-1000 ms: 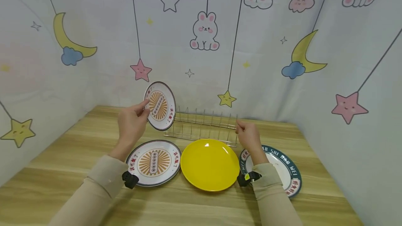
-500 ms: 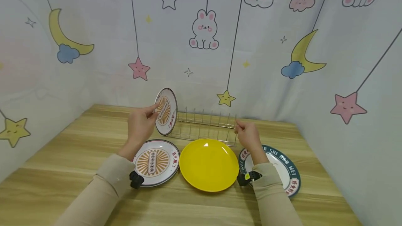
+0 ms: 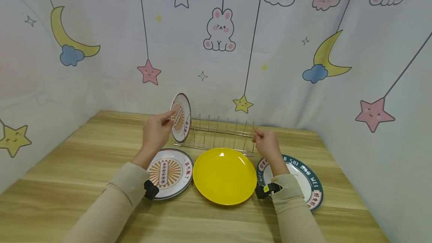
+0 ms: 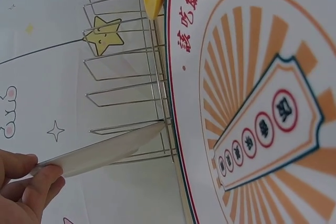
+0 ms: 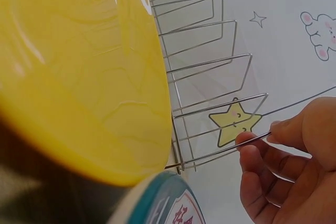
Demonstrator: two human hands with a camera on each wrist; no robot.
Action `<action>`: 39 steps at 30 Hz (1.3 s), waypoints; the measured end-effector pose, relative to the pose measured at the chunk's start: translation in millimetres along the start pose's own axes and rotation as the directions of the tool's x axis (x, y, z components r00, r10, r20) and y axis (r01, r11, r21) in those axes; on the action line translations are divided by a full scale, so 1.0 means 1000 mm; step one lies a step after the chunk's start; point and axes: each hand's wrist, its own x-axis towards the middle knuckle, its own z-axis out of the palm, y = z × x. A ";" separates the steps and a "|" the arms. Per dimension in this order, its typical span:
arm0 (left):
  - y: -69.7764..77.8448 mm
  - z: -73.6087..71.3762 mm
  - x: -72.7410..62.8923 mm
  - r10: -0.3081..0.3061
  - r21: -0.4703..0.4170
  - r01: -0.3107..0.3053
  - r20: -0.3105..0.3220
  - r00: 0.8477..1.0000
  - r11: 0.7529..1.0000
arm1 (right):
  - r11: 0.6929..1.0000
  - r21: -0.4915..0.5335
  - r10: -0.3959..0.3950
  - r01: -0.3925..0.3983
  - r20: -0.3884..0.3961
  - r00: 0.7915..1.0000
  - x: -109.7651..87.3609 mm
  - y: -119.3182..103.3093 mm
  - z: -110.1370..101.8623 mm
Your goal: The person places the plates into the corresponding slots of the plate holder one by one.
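White round sunburst-printed plate (image 3: 182,122) pinched at rim by left hand (image 3: 156,132); silver wire rack (image 3: 219,130) pinched by right hand (image 3: 267,146). Release best delayed until plate squarely slotted.

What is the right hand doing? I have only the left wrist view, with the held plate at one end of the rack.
Observer: The right hand pinches the wire rack at its other end.
Operator: Got it. Is there a plate on that side that I can't see?
Observer: Yes, a green-rimmed plate lies on the table, partly hidden behind the right sleeve.
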 end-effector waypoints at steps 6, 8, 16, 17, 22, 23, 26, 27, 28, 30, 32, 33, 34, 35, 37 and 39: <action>-0.005 0.006 0.000 -0.012 0.016 0.011 0.024 1.000 1.000 | 1.000 0.002 0.012 -0.012 0.002 1.000 0.000 0.001 0.001; -0.006 0.006 -0.001 -0.010 0.019 0.010 0.024 1.000 1.000 | 1.000 0.013 0.014 -0.014 0.004 1.000 0.000 0.001 0.002; -0.006 0.004 -0.005 -0.038 0.004 0.038 0.073 0.997 0.999 | 1.000 0.010 0.015 -0.015 0.003 1.000 0.000 -0.002 0.002; -0.006 0.003 -0.005 -0.048 0.005 0.048 0.091 0.995 0.999 | 1.000 0.007 0.014 -0.014 0.002 1.000 0.000 -0.002 0.002; -0.005 -0.004 -0.011 -0.092 0.014 0.091 0.173 0.981 0.996 | 1.000 -0.010 0.022 -0.022 0.000 1.000 0.000 -0.003 0.002; -0.005 -0.006 -0.012 -0.094 0.022 0.092 0.181 0.979 0.996 | 1.000 -0.015 0.025 -0.025 0.001 1.000 0.000 -0.004 0.002; -0.005 -0.014 -0.016 -0.100 0.033 0.095 0.189 0.977 0.995 | 0.999 -0.031 0.030 -0.030 0.006 1.000 -0.001 -0.005 0.001; -0.005 -0.017 -0.018 -0.102 0.030 0.098 0.186 0.977 0.995 | 0.999 -0.037 0.030 -0.030 0.007 1.000 -0.001 -0.006 0.001; -0.004 -0.019 -0.019 -0.103 0.029 0.100 0.184 0.978 0.995 | 0.999 -0.041 0.030 -0.030 0.007 1.000 -0.001 -0.006 0.001; -0.003 -0.025 -0.022 -0.106 0.014 0.105 0.181 0.978 0.994 | 0.999 -0.045 0.031 -0.031 0.007 0.999 0.000 -0.007 0.001; -0.002 -0.029 -0.024 -0.109 0.001 0.111 0.183 0.977 0.994 | 0.998 -0.049 0.038 -0.037 0.007 0.999 0.000 -0.007 0.000; -0.001 -0.031 -0.026 -0.112 -0.003 0.115 0.189 0.976 0.993 | 0.998 -0.047 0.041 -0.040 0.008 0.999 0.000 -0.007 0.000; 0.000 -0.033 -0.028 -0.114 -0.003 0.116 0.197 0.974 0.993 | 0.998 -0.046 0.045 -0.045 0.009 0.999 0.000 -0.007 0.000; 0.000 -0.034 -0.029 -0.117 -0.001 0.120 0.203 0.972 0.993 | 0.998 -0.046 0.049 -0.048 0.013 0.999 0.000 -0.007 0.000; 0.000 -0.037 -0.033 -0.123 0.005 0.125 0.217 0.968 0.992 | 0.998 -0.050 0.050 -0.049 0.014 0.999 -0.001 -0.007 0.001; 0.000 -0.040 -0.037 -0.129 0.010 0.130 0.229 0.965 0.991 | 0.998 -0.052 0.046 -0.045 0.016 0.999 -0.001 -0.006 0.002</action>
